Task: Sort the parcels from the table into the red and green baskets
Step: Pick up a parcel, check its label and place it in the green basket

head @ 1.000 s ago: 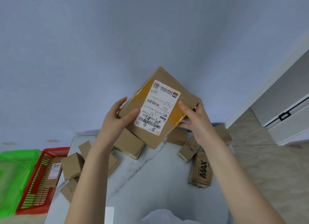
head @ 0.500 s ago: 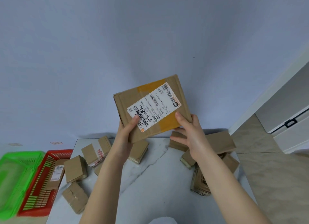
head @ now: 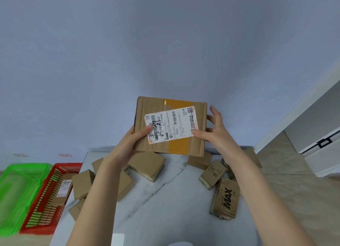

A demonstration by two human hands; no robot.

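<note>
I hold a flat cardboard parcel [head: 184,147] with yellow tape and a white shipping label up in front of me, above the marble table [head: 165,199]. My left hand [head: 134,142] grips its lower left edge, thumb on the label. My right hand [head: 213,128] holds its right edge, thumb on the label's corner, fingers spread behind. Several brown parcels lie on the table, among them one marked MAX [head: 225,199]. The red basket [head: 44,209], left of the table, holds a labelled parcel [head: 63,188]. The green basket [head: 16,194] stands further left.
A pale blue wall rises behind the table. White furniture [head: 322,144] stands at the right on a tiled floor. Small parcels [head: 82,183] sit at the table's left edge, next to the red basket.
The held parcel has turned in my hands from tilted to nearly level, label facing me. My right hand has shifted from its lower edge to its right side.
</note>
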